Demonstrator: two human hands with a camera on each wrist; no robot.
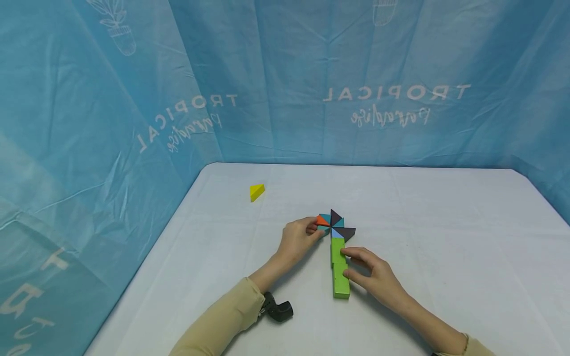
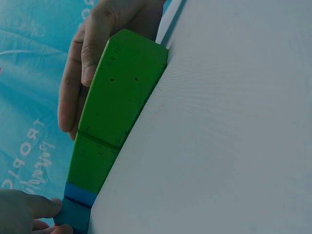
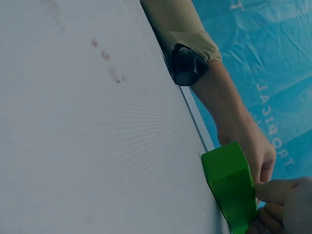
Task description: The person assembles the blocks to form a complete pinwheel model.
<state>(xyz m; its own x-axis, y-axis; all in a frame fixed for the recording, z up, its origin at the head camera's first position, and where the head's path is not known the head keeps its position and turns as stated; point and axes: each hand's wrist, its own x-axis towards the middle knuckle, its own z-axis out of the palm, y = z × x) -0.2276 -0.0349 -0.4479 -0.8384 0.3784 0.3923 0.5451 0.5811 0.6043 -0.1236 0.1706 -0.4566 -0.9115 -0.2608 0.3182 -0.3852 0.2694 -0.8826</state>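
My left hand (image 1: pixel 299 240) is at the left side of a pinwheel of triangular blocks. Its thumb and fingertips pinch an orange triangular block (image 1: pixel 322 221) and the teal triangular block (image 1: pixel 324 230) beside it. Dark triangular blocks (image 1: pixel 336 218) and a light blue triangular block (image 1: pixel 337 234) make up other parts of the wheel. Two green rectangular blocks (image 1: pixel 340 281) run in a line from the wheel toward me. My right hand (image 1: pixel 376 278) lies along their right side, fingertips and thumb touching them. In the left wrist view, the green blocks (image 2: pixel 122 87) hide part of that hand.
A yellow triangular block (image 1: pixel 257 192) lies apart at the far left of the white table (image 1: pixel 445 222). Blue printed cloth (image 1: pixel 289 59) hangs behind and to the left. A black device (image 1: pixel 278 309) is strapped by my left wrist, low over the table.
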